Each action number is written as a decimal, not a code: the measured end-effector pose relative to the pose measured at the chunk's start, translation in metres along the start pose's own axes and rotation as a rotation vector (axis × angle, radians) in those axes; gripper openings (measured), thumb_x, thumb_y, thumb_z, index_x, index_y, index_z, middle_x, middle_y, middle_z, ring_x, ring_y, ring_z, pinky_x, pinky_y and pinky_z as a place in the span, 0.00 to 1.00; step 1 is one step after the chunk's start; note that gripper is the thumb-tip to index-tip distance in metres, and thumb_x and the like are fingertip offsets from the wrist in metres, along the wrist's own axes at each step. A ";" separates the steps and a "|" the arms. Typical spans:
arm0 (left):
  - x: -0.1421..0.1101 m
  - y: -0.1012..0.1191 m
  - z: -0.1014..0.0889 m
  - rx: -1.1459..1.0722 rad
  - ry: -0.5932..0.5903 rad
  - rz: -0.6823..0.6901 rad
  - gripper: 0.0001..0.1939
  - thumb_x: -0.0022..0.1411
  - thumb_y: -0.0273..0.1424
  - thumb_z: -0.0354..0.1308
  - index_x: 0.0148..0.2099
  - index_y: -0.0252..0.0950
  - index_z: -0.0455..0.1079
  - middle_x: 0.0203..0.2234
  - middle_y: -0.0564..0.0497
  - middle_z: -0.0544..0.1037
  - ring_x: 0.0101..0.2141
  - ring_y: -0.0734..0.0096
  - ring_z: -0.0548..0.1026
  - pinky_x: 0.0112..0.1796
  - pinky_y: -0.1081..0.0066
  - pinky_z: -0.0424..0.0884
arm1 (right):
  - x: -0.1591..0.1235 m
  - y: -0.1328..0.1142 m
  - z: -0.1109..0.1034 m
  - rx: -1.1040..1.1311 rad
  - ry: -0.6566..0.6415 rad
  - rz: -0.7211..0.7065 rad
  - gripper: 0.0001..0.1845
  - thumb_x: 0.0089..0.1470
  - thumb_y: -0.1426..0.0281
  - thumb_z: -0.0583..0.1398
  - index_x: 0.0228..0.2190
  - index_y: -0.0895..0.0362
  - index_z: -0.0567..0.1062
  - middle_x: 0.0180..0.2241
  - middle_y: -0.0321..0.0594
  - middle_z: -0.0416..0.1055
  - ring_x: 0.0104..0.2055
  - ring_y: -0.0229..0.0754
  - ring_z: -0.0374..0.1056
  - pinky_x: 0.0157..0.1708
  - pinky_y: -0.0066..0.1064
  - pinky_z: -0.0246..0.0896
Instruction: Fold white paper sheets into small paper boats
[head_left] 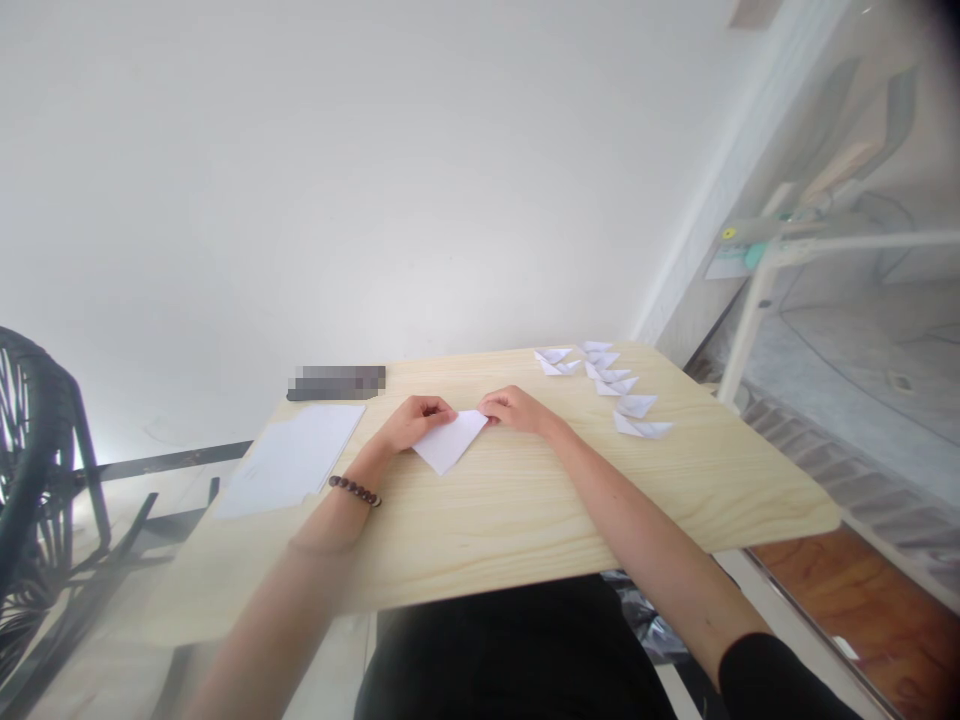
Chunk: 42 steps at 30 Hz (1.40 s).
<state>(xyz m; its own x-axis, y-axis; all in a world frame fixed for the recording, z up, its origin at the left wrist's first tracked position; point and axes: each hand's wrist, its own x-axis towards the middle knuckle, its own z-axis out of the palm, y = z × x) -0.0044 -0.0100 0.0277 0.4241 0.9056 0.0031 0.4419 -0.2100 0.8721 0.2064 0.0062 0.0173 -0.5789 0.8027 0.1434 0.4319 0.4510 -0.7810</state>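
Note:
A white sheet of paper point(451, 441), folded into a triangle with its tip toward me, lies on the light wooden table point(525, 500). My left hand point(416, 417) pinches its upper left edge with curled fingers. My right hand point(511, 408) presses and pinches the upper right corner of the same sheet. A dark bead bracelet point(355, 490) circles my left wrist.
Several small folded white paper pieces point(607, 385) lie in a cluster at the table's far right. A stack of flat white sheets point(296, 458) rests at the left, with a dark flat object point(336, 382) behind it. A black wire chair point(41, 470) stands at far left.

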 end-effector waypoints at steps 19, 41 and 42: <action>0.003 -0.006 -0.001 0.072 0.115 0.029 0.21 0.50 0.47 0.52 0.28 0.30 0.70 0.19 0.52 0.71 0.21 0.76 0.65 0.20 0.77 0.56 | 0.003 0.004 0.006 -0.082 0.087 -0.048 0.16 0.49 0.61 0.50 0.19 0.60 0.65 0.19 0.32 0.57 0.23 0.31 0.50 0.24 0.24 0.45; 0.001 -0.011 -0.006 -0.079 0.000 0.037 0.18 0.53 0.41 0.50 0.35 0.30 0.69 0.24 0.50 0.72 0.24 0.74 0.67 0.23 0.76 0.60 | 0.004 0.006 0.012 -0.068 0.153 -0.023 0.15 0.49 0.64 0.50 0.20 0.60 0.67 0.20 0.33 0.59 0.23 0.31 0.51 0.24 0.24 0.46; 0.001 -0.011 -0.006 -0.073 0.004 0.040 0.18 0.53 0.41 0.50 0.35 0.30 0.69 0.24 0.50 0.72 0.24 0.74 0.67 0.23 0.76 0.60 | 0.005 0.006 0.012 -0.068 0.156 -0.023 0.15 0.49 0.64 0.50 0.20 0.60 0.68 0.20 0.33 0.59 0.23 0.31 0.51 0.24 0.24 0.46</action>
<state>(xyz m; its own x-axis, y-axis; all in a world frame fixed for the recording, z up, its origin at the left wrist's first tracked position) -0.0133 -0.0048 0.0211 0.4369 0.8986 0.0408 0.3657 -0.2189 0.9046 0.1978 0.0076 0.0057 -0.4775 0.8400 0.2577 0.4684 0.4915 -0.7342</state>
